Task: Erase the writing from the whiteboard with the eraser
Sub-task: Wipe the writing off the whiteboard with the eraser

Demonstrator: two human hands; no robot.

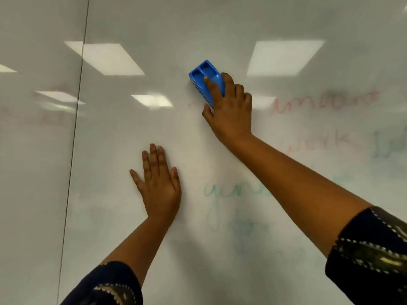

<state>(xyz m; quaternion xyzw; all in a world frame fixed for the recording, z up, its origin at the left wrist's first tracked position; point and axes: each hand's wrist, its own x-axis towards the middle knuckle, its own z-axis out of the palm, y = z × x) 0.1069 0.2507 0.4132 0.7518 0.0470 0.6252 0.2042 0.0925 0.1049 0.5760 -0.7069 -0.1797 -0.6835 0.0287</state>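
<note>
At 12 o'clock, your R hand (231,106) fingers hold eraser (206,77) on board (220,23), mid-wipe; L hand (158,186) flat, fingers spread. Next: sweep toward 3 o'clock at red writing (326,104).

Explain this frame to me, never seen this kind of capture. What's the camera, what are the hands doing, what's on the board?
There is no robot here. A person wears one wide-angle camera on the head, so you see their own arms reaching forward. The surface is a whiteboard on the wall; the bright patches are reflected ceiling lights. The right hand grips a blue eraser and presses it to the board. The left hand lies flat and open on the board, holding nothing. Faint writing remains: red words to the right of the eraser, green script lower down. A dark seam runs down the board on the left.
</note>
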